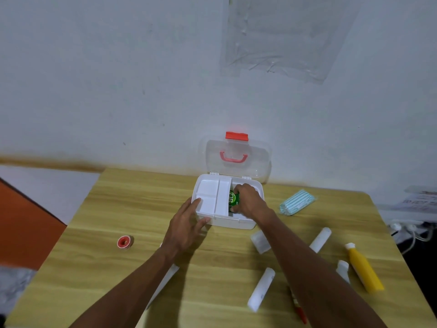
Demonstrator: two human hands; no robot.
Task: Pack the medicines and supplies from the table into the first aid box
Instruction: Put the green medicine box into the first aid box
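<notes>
The white first aid box (238, 223) stands open near the table's far edge, its clear lid (237, 157) with red handle leaning back against the wall. A white divided tray (212, 197) sits shifted over the box's left half. My right hand (248, 200) reaches into the right half and grips a green packet (234, 198). My left hand (186, 227) rests against the box's front left corner, fingers touching the tray's edge.
On the wooden table (118, 209) lie a red tape roll (124, 241), a pack of blue face masks (297, 202), white bandage rolls (261, 289) (320, 239), a clear packet (260, 241), a yellow bottle (364, 268), a small white bottle (343, 269) and a red pen (298, 307).
</notes>
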